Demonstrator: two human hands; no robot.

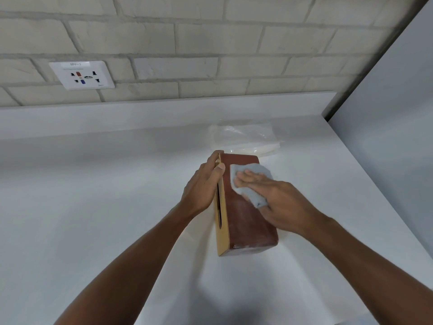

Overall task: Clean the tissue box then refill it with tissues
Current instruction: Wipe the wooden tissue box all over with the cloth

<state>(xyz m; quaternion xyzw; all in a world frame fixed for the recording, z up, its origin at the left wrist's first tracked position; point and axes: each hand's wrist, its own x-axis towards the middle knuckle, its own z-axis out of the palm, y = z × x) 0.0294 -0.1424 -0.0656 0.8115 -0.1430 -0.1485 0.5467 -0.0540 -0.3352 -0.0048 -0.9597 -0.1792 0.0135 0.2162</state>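
A reddish-brown tissue box (248, 226) lies on its side on the white counter, its tan slotted lid facing left. My left hand (202, 186) grips the box's far left edge, thumb on the upper face. My right hand (278, 202) presses a grey cloth (251, 174) flat against the box's upper brown face near its far end. A clear plastic pack of white tissues (243, 139) lies just behind the box.
The white counter (93, 195) runs up to a low backsplash under a pale brick wall. A white socket plate (82, 75) sits on the wall at the left. A grey panel (393, 137) borders the counter on the right.
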